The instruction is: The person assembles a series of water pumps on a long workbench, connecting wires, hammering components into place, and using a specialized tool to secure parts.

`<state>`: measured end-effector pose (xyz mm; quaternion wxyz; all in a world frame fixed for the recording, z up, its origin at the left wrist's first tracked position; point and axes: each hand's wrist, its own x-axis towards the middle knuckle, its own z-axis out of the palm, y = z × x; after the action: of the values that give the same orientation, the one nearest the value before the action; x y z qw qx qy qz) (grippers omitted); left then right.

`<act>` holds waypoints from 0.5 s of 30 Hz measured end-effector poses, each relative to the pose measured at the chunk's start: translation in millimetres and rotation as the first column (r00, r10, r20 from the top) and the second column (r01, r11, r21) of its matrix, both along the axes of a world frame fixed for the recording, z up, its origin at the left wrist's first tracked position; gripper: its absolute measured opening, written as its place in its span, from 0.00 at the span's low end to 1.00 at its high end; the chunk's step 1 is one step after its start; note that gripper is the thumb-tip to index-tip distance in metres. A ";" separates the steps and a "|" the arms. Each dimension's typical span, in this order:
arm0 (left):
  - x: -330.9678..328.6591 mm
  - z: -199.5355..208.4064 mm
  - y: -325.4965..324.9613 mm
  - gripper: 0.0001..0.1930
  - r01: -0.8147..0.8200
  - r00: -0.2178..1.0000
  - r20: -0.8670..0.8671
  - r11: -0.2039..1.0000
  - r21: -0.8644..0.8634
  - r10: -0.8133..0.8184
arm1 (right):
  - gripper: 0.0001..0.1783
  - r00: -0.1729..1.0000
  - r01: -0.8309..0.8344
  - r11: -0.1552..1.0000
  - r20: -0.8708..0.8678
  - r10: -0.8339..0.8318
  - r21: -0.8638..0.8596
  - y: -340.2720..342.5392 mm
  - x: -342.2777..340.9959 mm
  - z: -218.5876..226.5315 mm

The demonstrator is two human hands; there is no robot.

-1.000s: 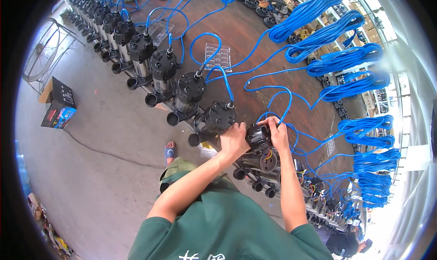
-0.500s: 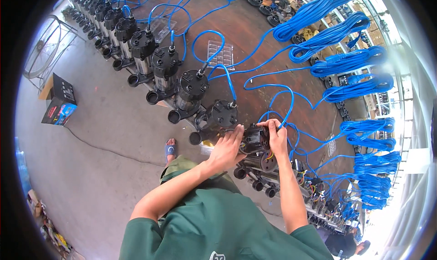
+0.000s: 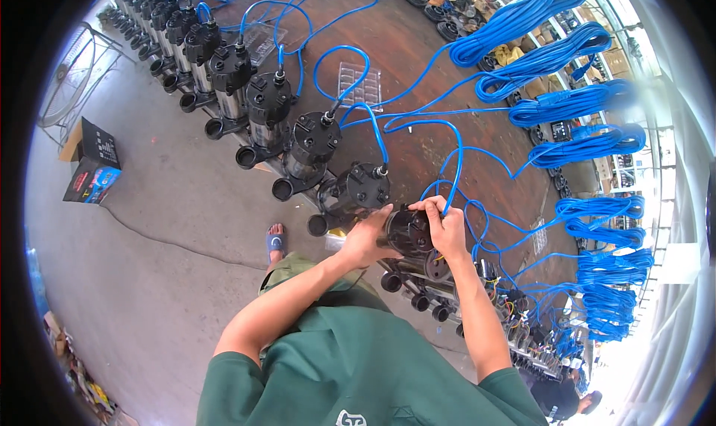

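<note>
Black cap (image 3: 407, 230); long axis tilted, top toward right hand (image 3: 447, 230)

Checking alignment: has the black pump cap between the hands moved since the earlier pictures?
Yes: the black pump cap has shifted left, closer to the neighbouring capped pump.

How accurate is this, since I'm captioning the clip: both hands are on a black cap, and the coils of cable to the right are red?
One thing is wrong: the coils of cable are blue, not red, as the head view shows. The rest stands: the left hand and right hand are both on the black cap.
</note>
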<state>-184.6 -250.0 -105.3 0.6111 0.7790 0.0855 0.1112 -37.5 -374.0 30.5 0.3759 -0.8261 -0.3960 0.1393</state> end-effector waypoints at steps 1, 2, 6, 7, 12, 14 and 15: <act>0.2 -1.7 -0.1 0.62 0.002 1.000 -0.003 1.000 -0.003 -0.002 | 0.17 1.000 0.002 1.000 -0.004 -0.002 0.004 -1.1 -0.1 -2.9; 0.5 -3.3 -0.8 0.62 -0.003 1.000 0.010 1.000 0.002 0.003 | 0.17 1.000 -0.003 1.000 -0.010 0.003 0.003 -1.1 -0.6 -3.4; 2.9 -2.6 -0.2 0.61 0.027 1.000 0.008 1.000 -0.009 -0.027 | 0.15 1.000 -0.020 1.000 -0.017 0.020 -0.001 1.9 -1.5 -4.4; 3.1 -1.0 1.4 0.61 0.052 0.999 -0.007 0.999 -0.016 -0.052 | 0.15 1.000 -0.018 1.000 -0.015 0.018 0.000 2.9 -2.5 -3.9; -8.6 -19.3 -16.2 0.59 0.067 0.966 -0.258 0.941 0.333 0.023 | 0.10 0.996 -0.023 1.000 0.086 0.023 -0.003 4.1 -2.7 -1.3; -22.1 -31.1 -28.4 0.57 0.165 0.789 -0.601 0.900 0.404 0.125 | 0.09 0.989 0.107 0.990 0.112 -0.097 -0.092 5.7 -5.7 -4.8; -24.1 -38.2 -30.2 0.54 0.196 0.740 -0.669 0.929 0.313 0.070 | 0.10 0.977 0.208 0.973 0.064 -0.202 -0.096 5.6 -8.8 -9.7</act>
<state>-208.7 -280.3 -143.5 0.3877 0.8680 0.2501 -0.1834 -46.3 -368.4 20.8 0.3346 -0.8842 -0.3109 0.0978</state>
